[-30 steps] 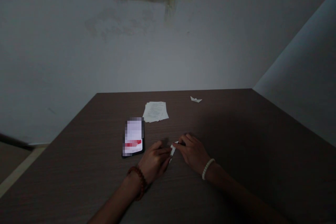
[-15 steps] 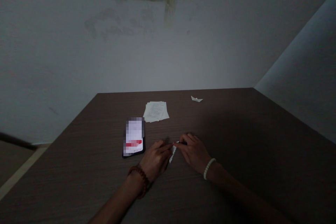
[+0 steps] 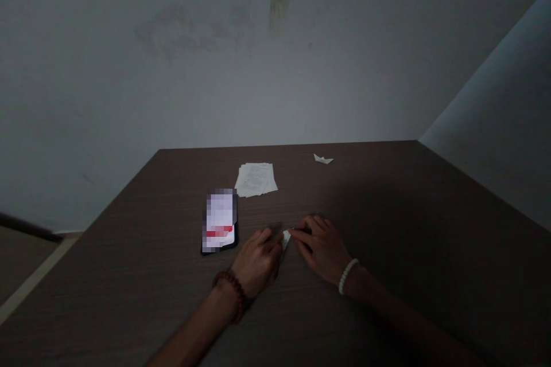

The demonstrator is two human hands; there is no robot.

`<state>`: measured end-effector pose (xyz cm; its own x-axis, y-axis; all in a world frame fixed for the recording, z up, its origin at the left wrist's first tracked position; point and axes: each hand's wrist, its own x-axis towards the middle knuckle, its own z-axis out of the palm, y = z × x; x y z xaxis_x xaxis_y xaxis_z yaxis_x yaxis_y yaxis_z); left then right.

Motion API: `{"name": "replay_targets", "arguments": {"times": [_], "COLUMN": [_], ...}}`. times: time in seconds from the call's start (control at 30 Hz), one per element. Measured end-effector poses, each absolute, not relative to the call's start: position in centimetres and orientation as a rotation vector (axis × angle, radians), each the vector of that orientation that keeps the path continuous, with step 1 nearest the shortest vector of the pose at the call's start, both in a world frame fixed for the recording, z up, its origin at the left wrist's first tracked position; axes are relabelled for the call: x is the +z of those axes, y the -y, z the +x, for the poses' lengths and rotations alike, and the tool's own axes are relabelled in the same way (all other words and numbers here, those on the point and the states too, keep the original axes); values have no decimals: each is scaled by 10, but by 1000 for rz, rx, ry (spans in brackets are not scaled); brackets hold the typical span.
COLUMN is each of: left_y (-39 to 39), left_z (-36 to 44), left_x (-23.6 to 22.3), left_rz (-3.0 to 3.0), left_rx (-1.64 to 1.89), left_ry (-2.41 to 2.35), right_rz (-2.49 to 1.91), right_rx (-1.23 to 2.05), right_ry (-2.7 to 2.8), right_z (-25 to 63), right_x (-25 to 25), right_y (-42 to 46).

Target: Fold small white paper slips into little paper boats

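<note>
A small piece of folded white paper (image 3: 286, 239) lies on the table between my two hands, partly covered by the fingers. My left hand (image 3: 259, 261), with a brown bead bracelet at the wrist, is closed on the paper's left side. My right hand (image 3: 321, 246), wearing a pale bead bracelet, has its fingertips pinched at the paper's upper right end. The fingertips of both hands are close together, and the lower part of the paper is hidden behind my left fingers.
Left of my hands lies a phone (image 3: 219, 221) with a lit, blurred screen. Behind it sits a stack of printed paper sheets (image 3: 257, 179). A small folded paper boat (image 3: 322, 159) rests near the back of the brown table (image 3: 138, 229), which meets a wall (image 3: 275, 92).
My right hand has shifted slightly right and its fingers have spread a little. My left fingers now cover more of the paper's lower part. The view has tilted slightly.
</note>
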<state>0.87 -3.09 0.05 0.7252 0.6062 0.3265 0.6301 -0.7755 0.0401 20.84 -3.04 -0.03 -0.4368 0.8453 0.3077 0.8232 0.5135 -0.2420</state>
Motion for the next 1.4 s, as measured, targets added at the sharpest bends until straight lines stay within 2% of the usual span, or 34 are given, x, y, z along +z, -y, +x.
{"name": "replay_targets", "arguments": {"times": [0.4, 0.7, 1.23, 1.4], "left_y": [35, 24, 21, 23], "left_z": [1, -1, 0, 0], "left_x": [-2, -5, -3, 1], "left_rz": [-2862, -2817, -2909, -2929], "left_rx": [-613, -685, -949, -1044], "left_ry": [1087, 1340, 1536, 1359], "right_rz": [-1373, -1368, -1139, -1044], "right_rx": [65, -12, 303, 275], "right_ry": [2314, 2259, 2208, 2186], "right_z": [208, 207, 205, 204], "right_x": [-2, -3, -7, -6], "right_y": [26, 20, 15, 16]}}
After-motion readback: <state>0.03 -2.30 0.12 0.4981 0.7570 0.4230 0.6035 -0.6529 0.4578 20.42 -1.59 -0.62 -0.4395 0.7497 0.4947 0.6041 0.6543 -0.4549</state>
